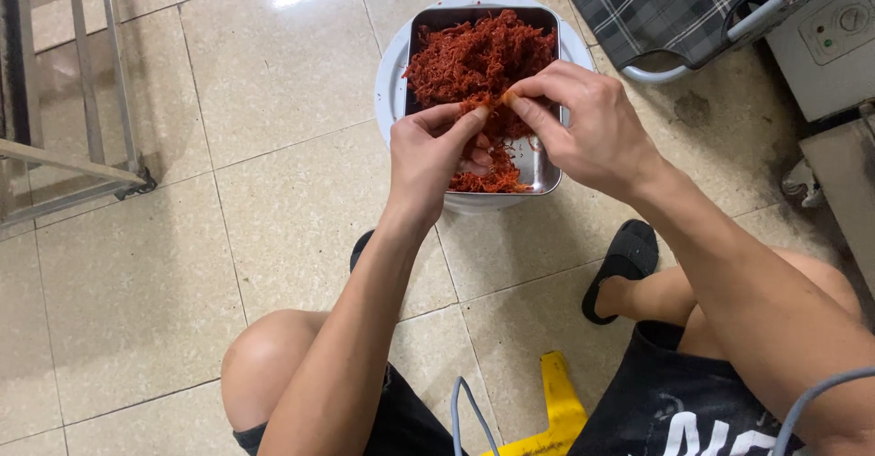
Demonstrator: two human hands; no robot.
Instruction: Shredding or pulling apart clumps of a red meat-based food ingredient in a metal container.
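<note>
Tiled floor [137, 265], pale beige and glossy, seen from above; person seated low, knees apart, black shorts, black sandal [622, 266] on one foot. Yellow stool edge [558, 410] shows between the legs.

White bucket [390, 82] stands on the floor ahead of the knees. Square metal tray [543, 174] rests across its rim, which brings the work up within easy reach of someone sitting this low. Tray holds a heap of red shredded strands [478, 55], looks like dried shredded meat. Heap is piled toward the tray's far edge and centre; a smaller clump lies at the near edge, with bare metal showing at the near right corner.

Left hand [428, 160] and right hand [592, 123] meet over the near half of the tray, so any loose bits would drop back in. Both are pinched: thumb and forefinger of each closed on a small tuft of strands [486, 105] held between them, fingertips almost touching. Other fingers of the left hand curl inward; those of the right are bent over the tray. The tuft sits right at the fingertips, just above the near clump and touching the front of the main heap.

Surroundings: metal rack legs [91, 101] at far left, checked cloth [665, 0] on a tube frame at far right, grey machine casing [834, 37] beyond it.
</note>
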